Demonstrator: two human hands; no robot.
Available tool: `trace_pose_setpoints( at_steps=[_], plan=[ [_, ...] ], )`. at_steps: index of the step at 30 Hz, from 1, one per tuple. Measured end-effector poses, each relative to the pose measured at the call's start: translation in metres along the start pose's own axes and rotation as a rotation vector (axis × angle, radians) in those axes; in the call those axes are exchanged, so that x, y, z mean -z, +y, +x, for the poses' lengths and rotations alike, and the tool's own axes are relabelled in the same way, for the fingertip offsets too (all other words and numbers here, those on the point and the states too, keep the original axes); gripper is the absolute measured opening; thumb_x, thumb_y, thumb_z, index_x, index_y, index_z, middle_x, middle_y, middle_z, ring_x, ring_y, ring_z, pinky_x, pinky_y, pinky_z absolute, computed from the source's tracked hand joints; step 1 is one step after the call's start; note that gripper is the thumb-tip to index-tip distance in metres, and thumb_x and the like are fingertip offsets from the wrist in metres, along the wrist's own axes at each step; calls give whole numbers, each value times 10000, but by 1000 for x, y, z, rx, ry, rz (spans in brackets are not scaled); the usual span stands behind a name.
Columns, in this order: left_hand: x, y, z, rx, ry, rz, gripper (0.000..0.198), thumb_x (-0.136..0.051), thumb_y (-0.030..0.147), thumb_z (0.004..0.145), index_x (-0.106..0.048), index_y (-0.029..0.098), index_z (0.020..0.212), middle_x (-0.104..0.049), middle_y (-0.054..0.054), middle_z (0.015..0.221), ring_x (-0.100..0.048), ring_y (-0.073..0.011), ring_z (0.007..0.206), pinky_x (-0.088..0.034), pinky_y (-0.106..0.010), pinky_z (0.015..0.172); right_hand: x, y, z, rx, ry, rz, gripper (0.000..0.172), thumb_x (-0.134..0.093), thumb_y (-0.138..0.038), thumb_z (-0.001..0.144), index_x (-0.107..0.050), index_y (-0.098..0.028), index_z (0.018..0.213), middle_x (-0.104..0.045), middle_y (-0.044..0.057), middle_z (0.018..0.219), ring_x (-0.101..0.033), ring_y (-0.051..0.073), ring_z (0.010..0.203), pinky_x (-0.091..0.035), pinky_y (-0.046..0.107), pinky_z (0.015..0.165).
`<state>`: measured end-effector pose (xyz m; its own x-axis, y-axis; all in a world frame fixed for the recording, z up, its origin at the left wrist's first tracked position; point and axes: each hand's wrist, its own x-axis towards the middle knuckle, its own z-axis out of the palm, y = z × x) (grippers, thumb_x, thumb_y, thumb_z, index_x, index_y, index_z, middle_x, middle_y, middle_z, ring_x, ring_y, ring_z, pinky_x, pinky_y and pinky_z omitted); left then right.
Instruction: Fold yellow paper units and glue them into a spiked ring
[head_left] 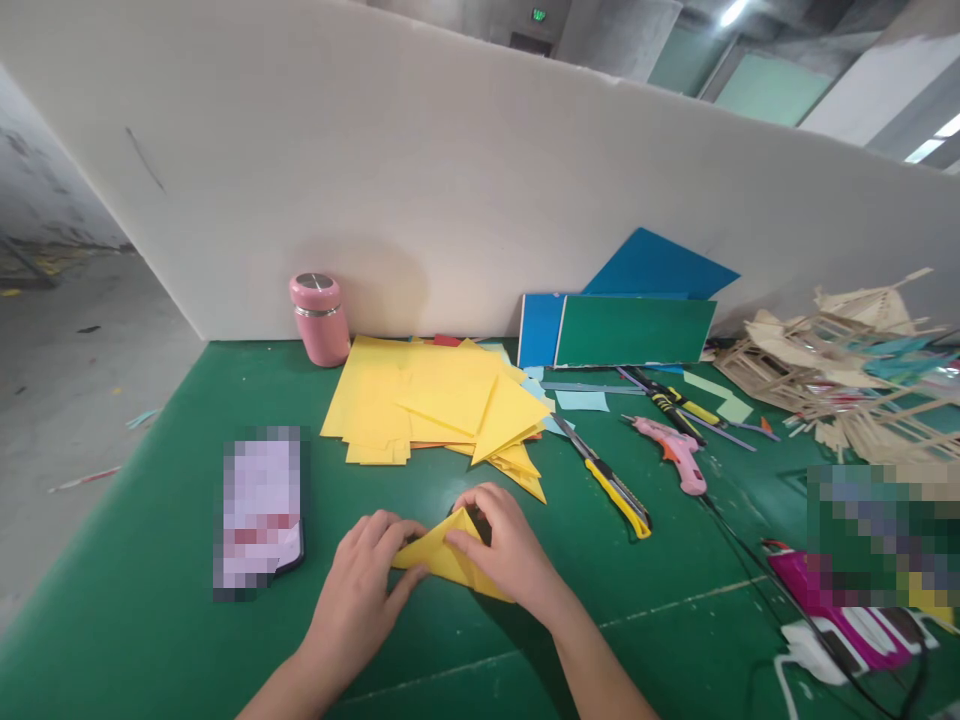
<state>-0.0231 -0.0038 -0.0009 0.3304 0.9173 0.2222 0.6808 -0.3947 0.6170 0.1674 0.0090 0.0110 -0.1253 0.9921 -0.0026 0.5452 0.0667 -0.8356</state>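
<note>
Between my hands is a folded piece of yellow paper point(448, 556), roughly triangular, held just above the green tabletop. My left hand point(369, 560) pinches its left corner between thumb and fingers. On the other side, my right hand point(504, 550) grips the paper near its raised peak, the thumb lying across the front face. The fingertips behind the fold are partly hidden. Beyond the hands lies a loose pile of yellow paper sheets point(375, 395), some folded into pointed shapes.
Right of the paper lie a yellow utility knife point(611, 490), a pink glue gun point(679, 455) with its cord, and pliers point(671, 405). A pink flask point(322, 325) stands by the white partition point(450, 190). At far right is a wooden stick model point(847, 365); a blurred phone-like object point(262, 500) lies left.
</note>
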Motion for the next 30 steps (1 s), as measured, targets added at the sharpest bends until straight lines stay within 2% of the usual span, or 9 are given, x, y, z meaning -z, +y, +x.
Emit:
trace_pose_setpoints(
  at_steps=[2,4,7,11,13,17,24,30],
  plan=[
    [0,1,1,18,45,-65,104,-542,286,815,-611,242,881,-646,-37,885,-607,-234,827,-512,-384,735,-1,0,0,-49,-42,161,64,-575,-223,759,-552,-217,818,-546,-16,765,-523,159,716,-424,263,641],
    [1,1,2,79,87,-147,108,-545,300,798,-614,235,850,-656,-23,800,-608,-203,716,-525,-335,652,-2,1,0,-98,-56,318,68,-557,-269,765,-534,-215,799,-494,-42,678,-476,134,623,-381,237,572],
    [2,1,4,224,118,-314,159,-579,338,758,-646,221,843,-664,-4,712,-576,-152,546,-526,-273,530,-3,3,2,-141,-2,491,174,-612,-342,715,-514,-210,768,-452,-51,653,-449,126,607,-361,237,576],
    [5,4,7,316,130,-623,213,-653,362,691,-684,205,832,-710,-22,779,-667,-162,627,-577,-251,592,-1,5,4,-214,23,644,298,-687,-417,655,-508,-207,766,-477,-42,672,-467,133,633,-379,245,612],
    [6,6,8,319,137,-710,205,-687,351,666,-701,208,812,-719,-22,780,-687,-169,657,-588,-248,621,0,5,5,-225,29,675,328,-704,-434,645,-520,-204,789,-488,-37,684,-475,136,649,-389,247,628],
    [7,9,7,396,112,-795,231,-732,381,638,-716,199,779,-723,-21,669,-693,-180,591,-596,-252,576,-2,7,4,-219,61,673,372,-726,-467,627,-543,-206,818,-472,-39,670,-475,139,642,-398,246,613],
    [11,9,10,542,146,-789,329,-749,463,591,-728,172,743,-724,-46,614,-685,-188,574,-589,-272,564,-11,15,4,-183,117,677,356,-717,-476,651,-557,-210,826,-490,-29,676,-477,136,630,-410,240,592],
    [12,9,9,548,191,-786,316,-764,439,574,-706,157,705,-660,-18,511,-602,-141,448,-499,-220,425,-8,7,4,-143,103,609,326,-710,-468,659,-573,-210,803,-476,-36,646,-445,123,588,-407,236,564]
  ],
)
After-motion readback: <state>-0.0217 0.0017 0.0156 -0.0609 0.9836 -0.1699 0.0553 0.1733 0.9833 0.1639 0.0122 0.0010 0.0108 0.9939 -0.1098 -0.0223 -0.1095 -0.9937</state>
